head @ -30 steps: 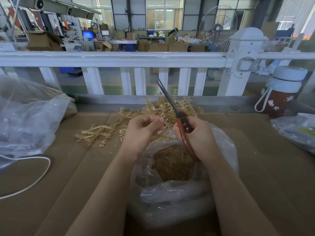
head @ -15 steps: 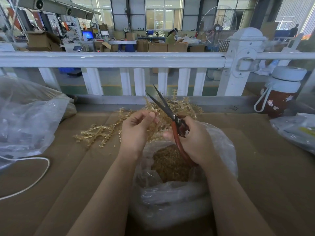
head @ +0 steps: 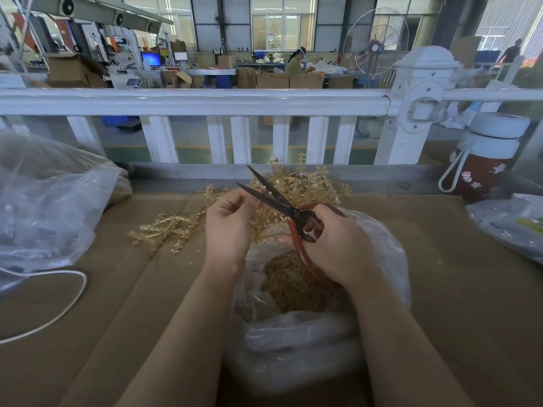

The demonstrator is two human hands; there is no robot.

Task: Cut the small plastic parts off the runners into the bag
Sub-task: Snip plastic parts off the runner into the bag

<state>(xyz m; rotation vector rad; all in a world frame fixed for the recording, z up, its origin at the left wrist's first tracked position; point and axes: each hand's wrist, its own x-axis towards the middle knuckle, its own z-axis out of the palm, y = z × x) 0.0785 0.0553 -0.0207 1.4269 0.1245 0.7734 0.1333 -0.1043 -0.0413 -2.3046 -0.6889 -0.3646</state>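
A clear plastic bag [head: 382,259] sits open on the cardboard-covered tabletop [head: 455,289], close to the person, holding a heap of small golden-brown plastic parts [head: 293,286]. Behind it, against the white railing [head: 191,101], lies a loose pile of golden runners [head: 305,183], with a few more [head: 164,230] spread out to the left. A larger clear bag [head: 44,201] slumps at the left edge; what it holds is too blurred to tell. A white cable [head: 58,312] curves beside it. A dark red bottle with a white lid [head: 484,160] stands at the far right, near another plastic bag [head: 511,224].

Both forearms reach forward over the open bag. The left hand [head: 229,227] has its fingers curled, pinching a runner piece just above the bag's mouth. The right hand [head: 338,248] is clamped round the red handles of the scissors [head: 282,201], whose dark blades stand apart, pointing up and left beside the left hand's fingertips [head: 258,201].
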